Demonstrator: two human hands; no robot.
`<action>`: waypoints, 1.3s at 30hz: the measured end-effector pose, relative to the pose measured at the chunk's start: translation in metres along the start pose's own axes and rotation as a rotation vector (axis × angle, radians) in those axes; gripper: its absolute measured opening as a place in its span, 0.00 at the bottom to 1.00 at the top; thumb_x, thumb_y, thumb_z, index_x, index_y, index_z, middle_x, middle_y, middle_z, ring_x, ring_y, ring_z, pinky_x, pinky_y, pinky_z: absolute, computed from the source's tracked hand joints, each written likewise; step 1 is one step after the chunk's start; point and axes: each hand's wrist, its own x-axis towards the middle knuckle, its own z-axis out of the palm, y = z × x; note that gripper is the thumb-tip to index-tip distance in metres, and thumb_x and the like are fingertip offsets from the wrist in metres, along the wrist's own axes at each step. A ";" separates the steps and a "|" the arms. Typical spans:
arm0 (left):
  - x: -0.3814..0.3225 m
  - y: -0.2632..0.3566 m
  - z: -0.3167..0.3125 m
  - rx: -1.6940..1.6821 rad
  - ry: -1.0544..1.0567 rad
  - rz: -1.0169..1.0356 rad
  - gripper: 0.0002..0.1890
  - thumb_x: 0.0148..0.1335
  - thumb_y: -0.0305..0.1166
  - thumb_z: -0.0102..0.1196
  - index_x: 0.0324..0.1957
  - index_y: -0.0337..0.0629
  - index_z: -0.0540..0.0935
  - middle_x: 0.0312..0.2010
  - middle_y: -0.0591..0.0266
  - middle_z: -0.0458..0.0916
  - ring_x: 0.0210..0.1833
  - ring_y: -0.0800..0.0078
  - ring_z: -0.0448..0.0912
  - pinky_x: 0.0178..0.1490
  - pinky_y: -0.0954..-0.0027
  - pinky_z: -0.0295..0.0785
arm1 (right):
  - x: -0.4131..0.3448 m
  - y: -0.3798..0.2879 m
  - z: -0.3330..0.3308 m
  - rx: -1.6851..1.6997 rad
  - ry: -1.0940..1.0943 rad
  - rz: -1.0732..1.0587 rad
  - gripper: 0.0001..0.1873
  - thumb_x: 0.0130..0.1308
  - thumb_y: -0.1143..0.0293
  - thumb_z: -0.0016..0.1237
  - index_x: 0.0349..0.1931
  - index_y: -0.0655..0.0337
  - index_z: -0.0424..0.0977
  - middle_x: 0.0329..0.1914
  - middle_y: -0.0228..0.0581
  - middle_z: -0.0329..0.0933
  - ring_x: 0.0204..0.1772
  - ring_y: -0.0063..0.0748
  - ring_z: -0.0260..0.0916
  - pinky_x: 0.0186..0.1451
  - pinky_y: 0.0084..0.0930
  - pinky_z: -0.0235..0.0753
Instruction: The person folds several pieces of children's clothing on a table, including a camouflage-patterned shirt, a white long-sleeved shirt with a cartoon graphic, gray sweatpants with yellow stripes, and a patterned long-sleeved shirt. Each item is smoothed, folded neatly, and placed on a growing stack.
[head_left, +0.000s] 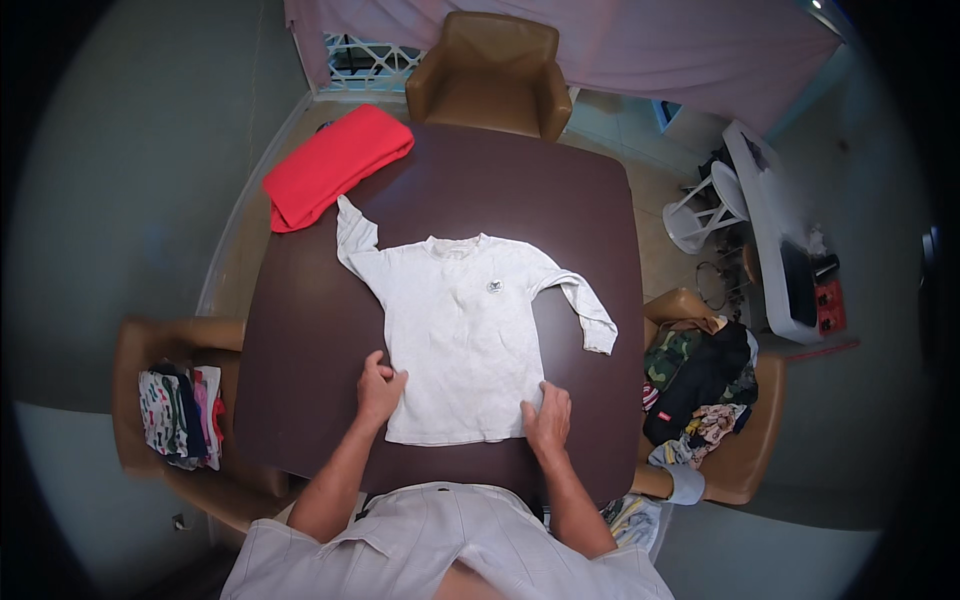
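Observation:
A white long-sleeved child's shirt (461, 352) lies spread out, front side up, with its collar away from me and a small round dark print on the chest. One sleeve bends up on the left; the other bends down on the right. My left hand (380, 388) is at the shirt's left side near the hem, thumb touching the edge and fingers apart. At the opposite side my right hand (550, 418) rests with its thumb over the fabric and its fingers along the edge. Neither hand visibly pinches the cloth.
The shirt is on a dark brown table (315, 322). A folded red cloth (337, 166) lies at its far left corner. Folded clothes (180, 416) sit on the left armchair, a loose clothing heap (697, 382) on the right one. Another tan armchair (491, 71) stands beyond the table.

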 end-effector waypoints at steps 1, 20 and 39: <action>-0.011 0.001 0.002 0.067 -0.022 0.003 0.40 0.59 0.38 0.73 0.70 0.34 0.71 0.42 0.47 0.86 0.48 0.58 0.86 0.54 0.57 0.82 | -0.010 0.002 -0.001 -0.019 -0.008 0.027 0.29 0.64 0.67 0.64 0.64 0.59 0.73 0.57 0.56 0.75 0.63 0.61 0.73 0.66 0.50 0.76; -0.117 -0.017 -0.075 0.473 -0.077 0.241 0.35 0.60 0.31 0.70 0.68 0.35 0.71 0.55 0.39 0.83 0.58 0.39 0.81 0.63 0.47 0.76 | -0.053 0.066 -0.040 0.349 -0.282 0.284 0.20 0.64 0.62 0.66 0.51 0.64 0.79 0.32 0.41 0.84 0.36 0.30 0.82 0.42 0.30 0.81; -0.033 0.109 0.113 0.420 -0.420 0.798 0.28 0.69 0.29 0.59 0.71 0.42 0.73 0.74 0.43 0.69 0.78 0.46 0.66 0.77 0.47 0.61 | 0.208 0.074 -0.045 0.023 -0.048 0.015 0.10 0.73 0.71 0.48 0.51 0.60 0.78 0.32 0.50 0.85 0.35 0.54 0.84 0.41 0.49 0.81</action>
